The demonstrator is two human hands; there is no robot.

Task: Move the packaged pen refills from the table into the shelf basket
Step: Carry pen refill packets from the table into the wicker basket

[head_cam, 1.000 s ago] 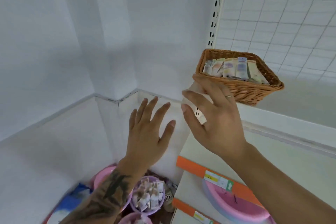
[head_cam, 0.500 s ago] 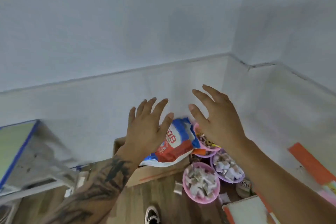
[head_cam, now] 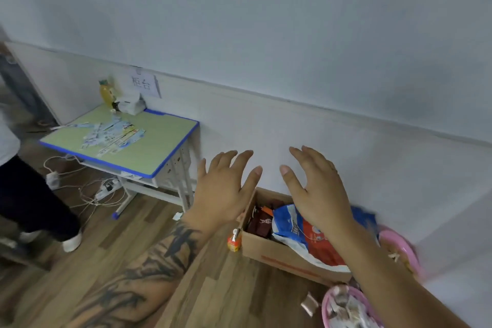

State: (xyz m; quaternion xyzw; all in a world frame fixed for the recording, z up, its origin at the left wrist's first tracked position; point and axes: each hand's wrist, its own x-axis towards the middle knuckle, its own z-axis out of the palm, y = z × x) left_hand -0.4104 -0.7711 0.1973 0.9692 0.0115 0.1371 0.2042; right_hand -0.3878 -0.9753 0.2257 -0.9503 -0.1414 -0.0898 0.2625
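Left hand [head_cam: 222, 189], right hand [head_cam: 318, 189] spread, empty; pen refills [head_cam: 111, 136] on table [head_cam: 159, 146]; wall sign [head_cam: 142, 84] "柜台".

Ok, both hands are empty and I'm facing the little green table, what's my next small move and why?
Probably reach toward the table: the packaged pen refills lie scattered on it, and both the left hand and right hand are open and hold nothing.

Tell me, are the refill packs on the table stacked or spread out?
Spread out: the refill packs lie scattered flat across the green table.

Green table [head_cam: 157, 141] top, blue edge; brown cardboard box [head_cam: 279, 255]; pink bowl [head_cam: 402, 247].
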